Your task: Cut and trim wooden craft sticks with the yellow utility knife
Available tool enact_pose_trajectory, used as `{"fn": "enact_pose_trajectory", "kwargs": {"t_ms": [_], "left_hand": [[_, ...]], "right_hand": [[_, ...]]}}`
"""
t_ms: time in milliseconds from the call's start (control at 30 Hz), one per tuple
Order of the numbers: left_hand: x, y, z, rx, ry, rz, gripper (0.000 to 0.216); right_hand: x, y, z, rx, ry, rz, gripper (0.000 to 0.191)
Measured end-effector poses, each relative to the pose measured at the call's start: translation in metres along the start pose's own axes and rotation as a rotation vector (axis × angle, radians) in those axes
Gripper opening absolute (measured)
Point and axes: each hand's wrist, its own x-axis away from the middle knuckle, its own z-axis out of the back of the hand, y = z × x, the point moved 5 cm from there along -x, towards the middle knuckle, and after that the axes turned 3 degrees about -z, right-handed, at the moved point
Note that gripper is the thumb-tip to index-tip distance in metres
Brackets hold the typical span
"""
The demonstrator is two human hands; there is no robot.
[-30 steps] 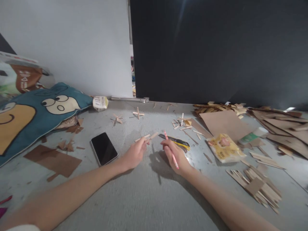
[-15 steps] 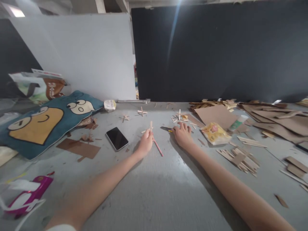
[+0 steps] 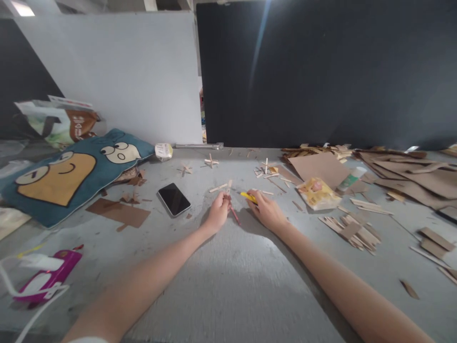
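My left hand (image 3: 217,213) is closed around a reddish pencil (image 3: 235,217), whose end sticks out below the fingers toward me. A thin wooden stick (image 3: 229,184) shows above the same fingertips. Close to its right, my right hand (image 3: 267,210) grips a yellow utility knife (image 3: 247,196) that points left toward the pencil. Another wooden stick (image 3: 218,187) lies flat just beyond the left hand. Farther back stand small crossed-stick pieces (image 3: 211,162), and one more with an upright stick (image 3: 266,166) is beyond the right hand.
A phone (image 3: 173,199) lies left of my hands, near cardboard scraps (image 3: 119,214) and a cartoon cushion (image 3: 71,174). At lower left is a magenta device (image 3: 59,276) with a white cable. On the right are a yellow packet (image 3: 317,194), a glue stick (image 3: 352,179) and wooden strips (image 3: 352,232).
My right hand has picked up the utility knife from the table and brought it nearer the left hand. The stick beyond my left hand now lies apart from the held one.
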Motion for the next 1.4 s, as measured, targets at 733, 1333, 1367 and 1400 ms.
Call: {"fn": "enact_pose_trajectory", "kwargs": {"t_ms": [733,1333,1367,1400], "left_hand": [[0.009,0.007,-0.003,0.059,-0.026,0.001,0.046],[0.012,0.012,-0.004,0.035,-0.054,0.01,0.046],[0.011,0.012,-0.004,0.039,-0.055,0.01,0.046],[0.011,0.011,-0.004,0.043,-0.054,0.009,0.046]], "right_hand": [[-0.005,-0.003,0.001,-0.349,-0.012,0.143,0.038],[-0.006,-0.003,0.002,-0.385,-0.022,0.15,0.039],[-0.006,-0.003,0.002,-0.384,-0.023,0.151,0.039],[-0.006,-0.003,0.002,-0.381,-0.022,0.152,0.039]]}}
